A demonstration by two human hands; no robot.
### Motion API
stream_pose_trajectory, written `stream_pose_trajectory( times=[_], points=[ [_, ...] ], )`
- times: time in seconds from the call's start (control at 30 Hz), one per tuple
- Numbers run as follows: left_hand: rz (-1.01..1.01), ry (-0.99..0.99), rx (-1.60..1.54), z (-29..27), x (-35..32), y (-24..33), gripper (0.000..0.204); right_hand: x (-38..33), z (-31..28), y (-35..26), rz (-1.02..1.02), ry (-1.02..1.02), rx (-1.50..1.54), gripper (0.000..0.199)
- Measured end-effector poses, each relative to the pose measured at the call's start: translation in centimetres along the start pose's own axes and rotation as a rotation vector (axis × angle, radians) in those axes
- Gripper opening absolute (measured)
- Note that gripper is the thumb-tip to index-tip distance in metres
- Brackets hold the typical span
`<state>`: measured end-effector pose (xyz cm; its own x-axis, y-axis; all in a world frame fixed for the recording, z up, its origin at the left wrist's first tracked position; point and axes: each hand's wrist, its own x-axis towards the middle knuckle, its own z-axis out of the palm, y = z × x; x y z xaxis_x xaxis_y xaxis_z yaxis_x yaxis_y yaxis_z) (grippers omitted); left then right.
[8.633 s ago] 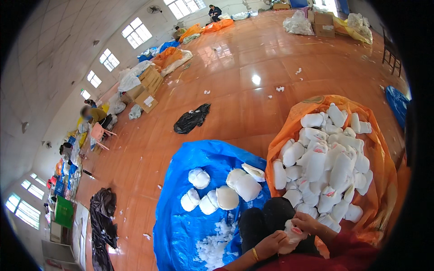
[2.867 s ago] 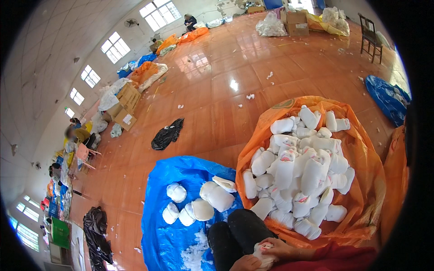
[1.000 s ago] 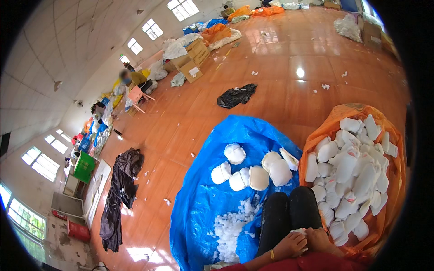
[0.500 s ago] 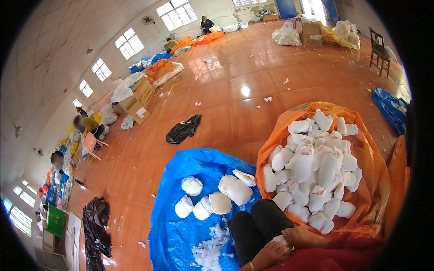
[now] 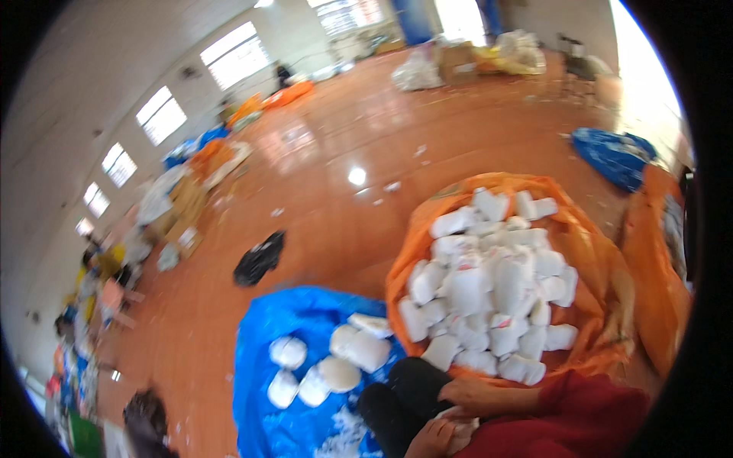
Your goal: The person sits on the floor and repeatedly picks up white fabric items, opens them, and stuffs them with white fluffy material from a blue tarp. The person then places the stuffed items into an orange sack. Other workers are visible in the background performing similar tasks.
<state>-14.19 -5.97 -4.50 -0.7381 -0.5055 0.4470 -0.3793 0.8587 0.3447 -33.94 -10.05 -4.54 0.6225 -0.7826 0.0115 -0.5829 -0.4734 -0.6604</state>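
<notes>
Far left, green crate [image 5: 85, 433] is standing at the frame rim; contents not readable. Just inboard, dark bag [image 5: 145, 418] is lying crumpled on the floor [image 5: 321, 248]. Up the left wall, cartons [image 5: 185, 200] are sitting beside piled bags, all blurred. Black bag [image 5: 259, 258] is lying flat on the floor, well apart from the rest.

Blue bag [image 5: 259, 420] is spreading wide open, front centre. It's holding a cluster of rounded white bundles [image 5: 288, 353], some touching, plus a flatter piece [image 5: 371, 325] at its right edge. Loose fluff [image 5: 343, 437] is lying in its near part.

Black-clad knees [image 5: 408, 393] are covering the blue bag's right side. Left hand [image 5: 434, 440] is clamping on a white piece [image 5: 464, 433], low over the lap. Right hand [image 5: 460, 395] is working just above that piece; fingers are blurring, can't tell if they're gripping or apart.

Beyond the knees, orange bag [image 5: 599, 309] is gaping open, heaped with white stuffed pieces [image 5: 466, 290], a few showing pink-red marks. Farther back right, small blue bag [image 5: 605, 159] is holding pale stuff. Second orange bag [image 5: 653, 278] is standing at the right rim, something greyish showing along its edge.
</notes>
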Motion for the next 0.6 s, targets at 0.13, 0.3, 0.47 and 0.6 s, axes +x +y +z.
stream_pose_trajectory(
  times=[0.13,0.3,0.47,0.6],
  points=[
    [-0.168,-0.227,-0.198,-0.6,0.7,1.2,0.008,-0.3,2.9,1.5,0.070,-0.324,0.697,0.041],
    [-0.927,-0.470,-1.120,-7.1,7.0,3.4,0.015,-1.8,2.9,1.2,0.083,-0.259,0.708,0.040],
    [-0.878,-0.266,-1.046,-4.1,3.5,2.4,0.026,-2.7,2.2,-0.8,0.258,-0.179,0.413,0.041],
    [-0.422,-0.119,-0.640,-0.7,-0.6,-0.4,0.033,-3.0,2.0,-1.7,0.402,-0.120,0.433,0.037]
  ],
)
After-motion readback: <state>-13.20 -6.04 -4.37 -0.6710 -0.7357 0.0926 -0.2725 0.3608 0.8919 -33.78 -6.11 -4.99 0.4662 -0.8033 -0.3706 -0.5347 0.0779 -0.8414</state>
